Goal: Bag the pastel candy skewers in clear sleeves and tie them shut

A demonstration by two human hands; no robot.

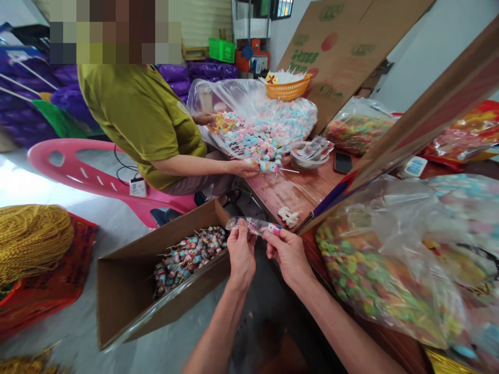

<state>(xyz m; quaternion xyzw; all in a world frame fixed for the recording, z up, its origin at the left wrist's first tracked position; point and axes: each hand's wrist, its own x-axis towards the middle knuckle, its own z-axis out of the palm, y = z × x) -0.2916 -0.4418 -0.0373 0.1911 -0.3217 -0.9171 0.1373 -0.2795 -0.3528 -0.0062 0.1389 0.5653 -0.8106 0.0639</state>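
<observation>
Between my two hands a small clear printed plastic sleeve (257,226) is stretched sideways; whether it has candy inside I cannot make out. My left hand (242,255) pinches its left part between thumb and fingers. At the other end, my right hand (287,253) grips the sleeve near a white, blue and pink printed part. Just left of my hands stands an open cardboard box (128,275), and in it lie many wrapped candy skewers (191,257). A white crumpled or shaped piece (289,216) lies on the reddish table (268,200) beyond my right hand.
Across from me, a seated co-worker (144,114) holds a candy skewer (268,166) beside a large bag of marshmallows (296,117). An orange basket of sticks (288,89), a phone (343,162) and a cardboard divider (390,130) are around. Gummy bags (374,270) lie right.
</observation>
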